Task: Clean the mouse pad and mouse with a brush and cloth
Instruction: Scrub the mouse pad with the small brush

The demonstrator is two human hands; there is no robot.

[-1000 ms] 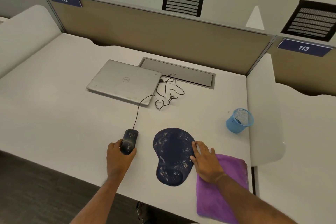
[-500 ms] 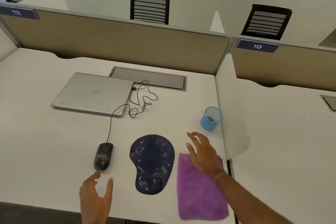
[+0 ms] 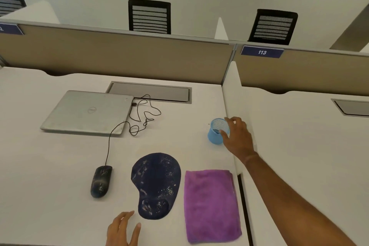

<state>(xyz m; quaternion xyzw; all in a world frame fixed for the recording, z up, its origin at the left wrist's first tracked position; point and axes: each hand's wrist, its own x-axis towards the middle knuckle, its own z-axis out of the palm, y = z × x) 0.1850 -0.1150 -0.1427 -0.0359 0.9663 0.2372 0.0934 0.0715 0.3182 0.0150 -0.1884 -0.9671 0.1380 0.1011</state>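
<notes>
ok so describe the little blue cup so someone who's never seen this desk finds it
On the white desk with the closed silver laptop, look to the right edge beside the white divider panel. The small light-blue mesh cup stands there, the right hand at its rim. Unlike the flat purple cloth nearby, it is upright and round.

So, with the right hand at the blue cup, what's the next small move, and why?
Probably close the right hand on the blue mesh cup and lift out the dark thing inside, perhaps the brush: the mouse and mouse pad are speckled, the cloth untouched.
</notes>
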